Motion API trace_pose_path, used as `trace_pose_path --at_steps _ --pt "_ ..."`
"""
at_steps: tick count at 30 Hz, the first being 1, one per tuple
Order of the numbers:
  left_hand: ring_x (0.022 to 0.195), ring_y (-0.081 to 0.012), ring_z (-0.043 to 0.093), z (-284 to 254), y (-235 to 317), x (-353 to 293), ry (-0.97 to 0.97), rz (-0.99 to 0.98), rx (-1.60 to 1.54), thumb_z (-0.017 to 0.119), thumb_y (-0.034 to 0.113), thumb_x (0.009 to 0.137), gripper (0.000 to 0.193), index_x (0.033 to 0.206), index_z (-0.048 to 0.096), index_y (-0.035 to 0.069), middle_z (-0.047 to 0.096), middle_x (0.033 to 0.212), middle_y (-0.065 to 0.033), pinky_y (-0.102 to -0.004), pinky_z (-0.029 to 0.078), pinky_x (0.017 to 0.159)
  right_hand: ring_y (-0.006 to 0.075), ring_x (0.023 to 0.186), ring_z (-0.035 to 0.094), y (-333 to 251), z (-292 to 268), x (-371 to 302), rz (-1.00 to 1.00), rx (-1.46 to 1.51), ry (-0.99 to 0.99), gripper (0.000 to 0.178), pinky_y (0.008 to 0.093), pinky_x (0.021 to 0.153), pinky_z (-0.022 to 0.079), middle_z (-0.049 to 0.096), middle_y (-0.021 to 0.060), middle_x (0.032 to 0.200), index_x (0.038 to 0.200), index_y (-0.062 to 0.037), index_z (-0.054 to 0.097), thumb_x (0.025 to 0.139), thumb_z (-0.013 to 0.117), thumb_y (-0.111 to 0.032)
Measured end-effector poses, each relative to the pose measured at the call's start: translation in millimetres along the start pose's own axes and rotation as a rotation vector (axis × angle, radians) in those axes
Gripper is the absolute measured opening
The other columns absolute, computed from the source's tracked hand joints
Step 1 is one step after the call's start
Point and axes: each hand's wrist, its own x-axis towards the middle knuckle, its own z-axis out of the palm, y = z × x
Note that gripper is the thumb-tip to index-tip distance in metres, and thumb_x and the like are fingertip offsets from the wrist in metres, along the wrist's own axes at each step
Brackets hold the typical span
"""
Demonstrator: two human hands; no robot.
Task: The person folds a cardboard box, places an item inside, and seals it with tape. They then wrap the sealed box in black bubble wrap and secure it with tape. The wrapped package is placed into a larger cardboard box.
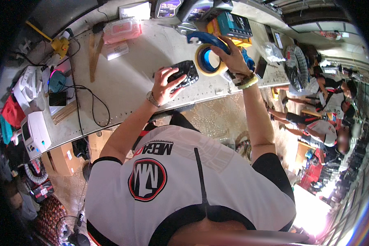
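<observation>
My left hand (168, 85) rests its fingers on a small package wrapped in shiny black plastic (186, 74), which lies on the pale workbench (131, 78). My right hand (232, 59) is closed around a blue tape dispenser (207, 38) and carries it above the bench, to the right of the package. A wide roll of tape (200, 61) with a yellowish rim and blue core sits on the dispenser. Part of the dispenser's handle is hidden by my right fingers. Metal scissors (185, 28) lie on the bench beyond the dispenser.
A pink wipes pack (123, 30), a wooden ruler (95, 57) and a black cable (96, 96) lie left on the bench. Boxes (233, 25) and dark bottles (194, 9) line the back. A white label printer (36, 130) stands far left. Other people (328, 94) are at right.
</observation>
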Motion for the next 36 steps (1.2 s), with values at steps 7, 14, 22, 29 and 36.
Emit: trace_pose_path --at_steps 7,14,22,29,36 --pt "0.114 -0.0285 0.047 -3 -2 1 0.002 -0.017 0.001 0.085 0.027 0.067 0.055 0.119 0.068 0.029 0.052 0.126 -0.0051 -0.0467 0.041 0.100 0.0320 0.096 0.069 -57 34 -59 0.045 -0.247 -0.119 0.063 0.0387 0.086 0.054 0.071 0.0200 0.100 0.122 -0.0061 0.064 0.078 0.070 -0.051" --pt "0.107 -0.0263 0.051 1 -1 -6 -0.005 -0.007 0.049 0.086 0.028 0.065 0.039 0.099 0.068 0.022 0.056 0.111 -0.0040 -0.0439 0.039 0.092 0.0342 0.090 0.070 -52 33 -100 0.029 -0.212 -0.100 0.062 0.0399 0.081 0.054 0.069 0.0227 0.097 0.129 -0.0083 0.058 0.081 0.068 -0.047" --pt "0.103 -0.0282 0.051 3 -7 5 0.033 -0.071 0.050 0.084 0.029 0.068 0.035 0.095 0.066 0.016 0.057 0.110 -0.0055 -0.0435 0.038 0.090 0.0340 0.090 0.068 -37 25 -213 0.225 -0.333 -0.124 0.059 0.0410 0.081 0.052 0.068 0.0196 0.098 0.136 -0.0133 0.054 0.083 0.068 -0.033" --pt "0.107 -0.0268 0.052 -4 -7 9 -0.036 -0.114 0.065 0.087 0.033 0.064 0.043 0.098 0.067 0.016 0.057 0.111 -0.0071 -0.0420 0.036 0.094 0.0410 0.095 0.065 8 83 -153 0.149 -0.420 -0.163 0.061 0.0494 0.082 0.053 0.065 0.0231 0.095 0.133 -0.0200 0.054 0.079 0.063 -0.045" --pt "0.112 -0.0284 0.047 -6 -8 8 -0.039 -0.110 0.079 0.087 0.029 0.064 0.046 0.103 0.065 0.018 0.054 0.116 -0.0059 -0.0435 0.035 0.097 0.0387 0.100 0.065 0 106 -132 0.167 -0.934 -0.627 0.066 0.0481 0.084 0.054 0.062 0.0192 0.114 0.134 -0.0243 0.052 0.074 0.067 -0.049"
